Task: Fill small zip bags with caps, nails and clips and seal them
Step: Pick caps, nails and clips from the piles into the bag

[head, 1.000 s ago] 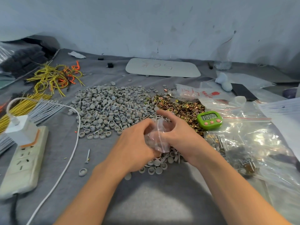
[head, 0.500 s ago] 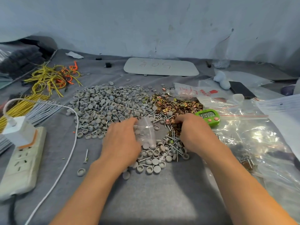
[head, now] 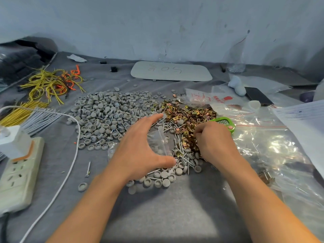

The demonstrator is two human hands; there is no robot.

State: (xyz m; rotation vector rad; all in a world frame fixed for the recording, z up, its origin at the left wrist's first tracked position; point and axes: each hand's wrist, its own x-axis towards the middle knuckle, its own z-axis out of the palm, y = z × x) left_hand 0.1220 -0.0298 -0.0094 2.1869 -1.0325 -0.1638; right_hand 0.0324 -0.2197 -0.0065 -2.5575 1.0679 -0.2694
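A small clear zip bag [head: 158, 142] with a few grey caps inside lies on the pile, in the wide gap between thumb and forefinger of my left hand [head: 140, 149]. That hand is spread, its fingers fairly straight; I cannot see any finger gripping the bag. My right hand [head: 213, 142] is curled knuckles-up on the near edge of the brass clips [head: 189, 116], fingertips pinched into them. Grey round caps [head: 105, 116] form a big heap to the left. Loose nails [head: 180, 148] lie among caps between my hands.
A green timer [head: 226, 122] sits just behind my right hand. Large clear bags [head: 266, 146] cover the right side. A power strip [head: 19, 171] and white cable [head: 73, 155] lie at the left, yellow and orange wires [head: 50, 83] beyond, a white board [head: 171, 71] at the back.
My hands have parted: the right left the bag and went to the clips, curling into them. My left hand has lowered with the bag onto the pile and spread its fingers.
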